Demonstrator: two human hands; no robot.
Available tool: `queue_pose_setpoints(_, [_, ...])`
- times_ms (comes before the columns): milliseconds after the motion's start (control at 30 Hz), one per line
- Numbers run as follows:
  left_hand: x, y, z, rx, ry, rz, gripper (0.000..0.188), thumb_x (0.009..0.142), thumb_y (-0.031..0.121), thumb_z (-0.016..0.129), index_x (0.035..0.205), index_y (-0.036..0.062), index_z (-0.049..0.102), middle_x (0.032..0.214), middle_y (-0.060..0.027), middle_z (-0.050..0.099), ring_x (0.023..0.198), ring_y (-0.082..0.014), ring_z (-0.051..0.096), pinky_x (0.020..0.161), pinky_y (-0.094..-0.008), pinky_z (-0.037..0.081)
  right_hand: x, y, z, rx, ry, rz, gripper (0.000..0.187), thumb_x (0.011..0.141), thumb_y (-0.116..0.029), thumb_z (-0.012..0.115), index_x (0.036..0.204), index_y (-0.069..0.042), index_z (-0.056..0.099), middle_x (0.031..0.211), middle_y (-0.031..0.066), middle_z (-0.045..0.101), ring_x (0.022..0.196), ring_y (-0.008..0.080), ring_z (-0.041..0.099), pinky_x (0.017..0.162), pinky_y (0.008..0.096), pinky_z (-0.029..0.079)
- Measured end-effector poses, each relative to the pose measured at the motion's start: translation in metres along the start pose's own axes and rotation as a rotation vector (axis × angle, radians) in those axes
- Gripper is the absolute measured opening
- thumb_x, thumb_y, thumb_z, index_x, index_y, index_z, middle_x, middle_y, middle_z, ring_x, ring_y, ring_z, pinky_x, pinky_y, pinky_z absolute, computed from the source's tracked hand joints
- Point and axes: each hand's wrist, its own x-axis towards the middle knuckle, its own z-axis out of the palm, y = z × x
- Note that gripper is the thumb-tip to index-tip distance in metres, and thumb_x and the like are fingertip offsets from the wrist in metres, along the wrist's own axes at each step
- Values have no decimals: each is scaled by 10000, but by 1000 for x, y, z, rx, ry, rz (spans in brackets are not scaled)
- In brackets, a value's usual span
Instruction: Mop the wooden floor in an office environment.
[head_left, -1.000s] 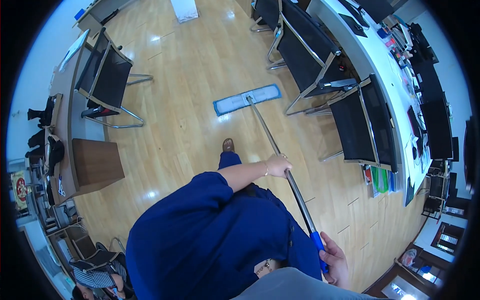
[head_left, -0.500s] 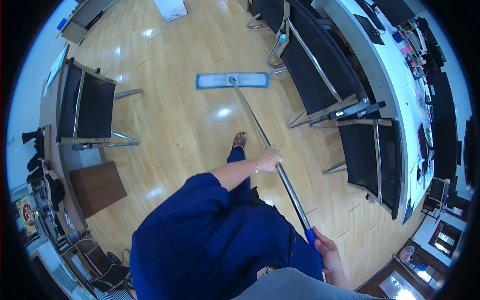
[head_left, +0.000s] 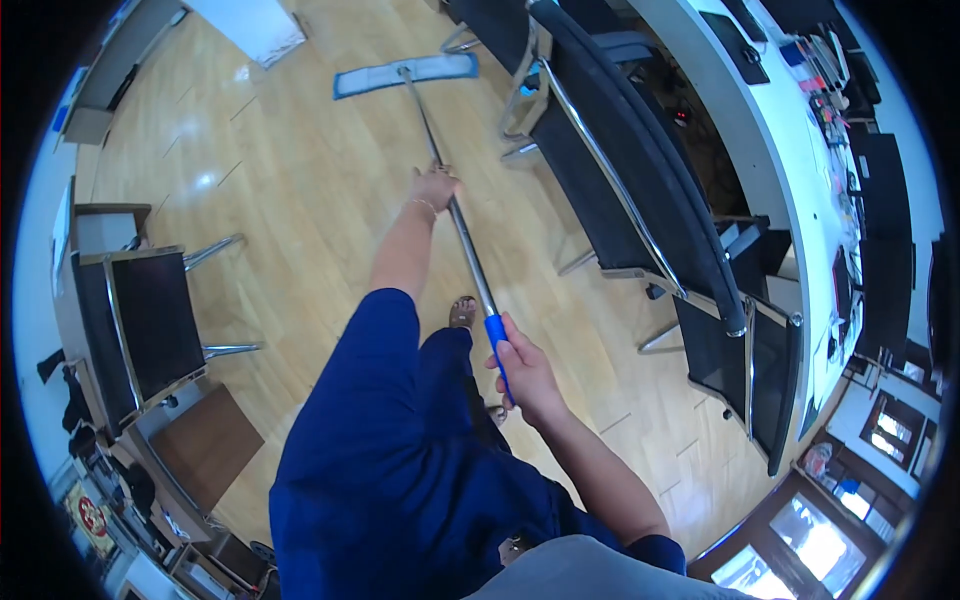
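Mop handle (head_left: 462, 235) gripped by both hands, right hand (head_left: 524, 372) hiding blue grip

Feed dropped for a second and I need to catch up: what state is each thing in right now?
Flat mop: pad flat on the wood floor, pushed out ahead.
Mop pole: slanted, held in both hands.
Left hand: closed around the pole midway.
Right hand: closed on the blue grip.
Black chairs: upright, unoccupied, beside the white desk.

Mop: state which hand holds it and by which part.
Both hold the flat mop: the left hand grips the metal pole midway, and the right hand grips the blue handle end.
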Motion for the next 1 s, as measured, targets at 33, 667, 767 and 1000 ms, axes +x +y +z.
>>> queue_pose_setpoints(33, [-2,1,0,21,-4,1,190,818,140,535,974,195,627,1355,-55,444,1323,-320,329,949,-617,355,-3,-1,0,-20,5,50,493,964,-188,417,1438,-190,277,797,33,534,494,73,441,358,220,384])
queue_pose_setpoints(667, [-369,301,138,-117,-30,624,93,639,200,637,649,110,660,741,-138,635,804,-326,615,775,-432,472,-389,271,-145,16,213,261,406,956,-158,465,1355,-230,448,700,-12,556,472,59,443,392,206,360])
queue_pose_setpoints(767, [-415,344,151,-220,-53,727,115,631,228,656,630,112,652,707,-122,623,757,-324,602,736,-420,477,-453,305,-149,33,292,257,406,944,-121,479,1342,-202,467,721,-25,579,487,47,447,432,191,376])
queue_pose_setpoints(1000, [-392,345,130,-397,-120,873,186,639,258,676,681,93,600,678,-150,578,694,-365,572,620,-442,456,-498,335,-153,148,351,-842,269,742,-74,604,984,29,662,1113,254,598,823,213,660,706,291,522])
